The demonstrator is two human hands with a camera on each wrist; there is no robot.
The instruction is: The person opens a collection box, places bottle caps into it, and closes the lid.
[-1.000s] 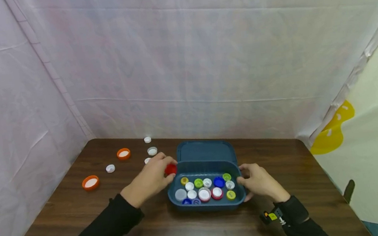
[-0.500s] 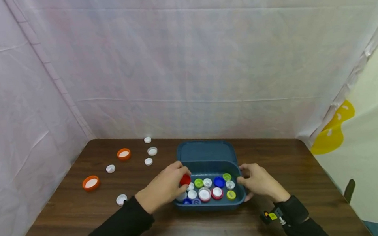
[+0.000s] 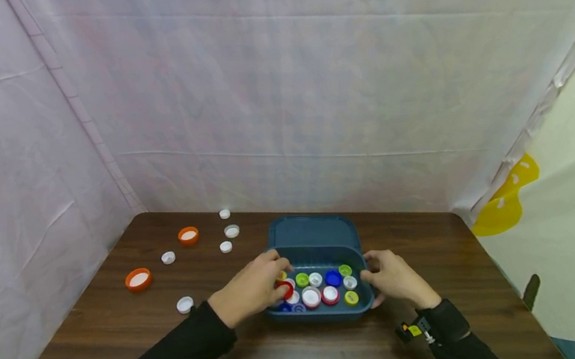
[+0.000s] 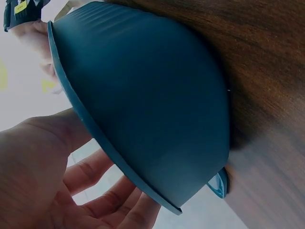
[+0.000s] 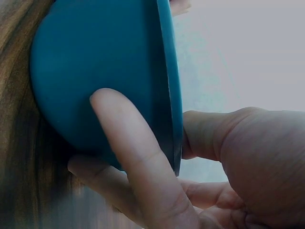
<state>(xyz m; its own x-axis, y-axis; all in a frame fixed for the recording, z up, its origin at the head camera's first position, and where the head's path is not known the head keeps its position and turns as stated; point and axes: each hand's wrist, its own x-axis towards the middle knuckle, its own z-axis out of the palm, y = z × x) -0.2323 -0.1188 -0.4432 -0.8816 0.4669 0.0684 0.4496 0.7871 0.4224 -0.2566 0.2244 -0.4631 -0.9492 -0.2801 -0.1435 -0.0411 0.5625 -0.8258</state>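
A dark blue plastic box (image 3: 311, 316) with its lid (image 3: 313, 233) flipped back stands on the table, bearing several coloured bottle caps. My left hand (image 3: 249, 287) reaches over its left end, fingers spread apart from the thumb. A red bottle cap (image 3: 286, 289) lies inside at the thumb tip, on top of other caps. A yellow cap shows between that thumb and the fingers. In the left wrist view, the box's end wall (image 4: 143, 95) hides the fingertips. My right hand (image 3: 395, 277) grips the right end, thumb over the rim (image 5: 174, 95) and fingers against the outer wall.
Left of the box lie two orange caps (image 3: 138, 280) with white insides and several white caps (image 3: 185, 304). The brown wooden table (image 3: 311, 358) ends at a pale curtain (image 3: 279, 114) behind and on the left.
My left hand has carried the red cap from outside the left rim into the box and let it go there, fingers now apart from it. The right hand has kept its hold.
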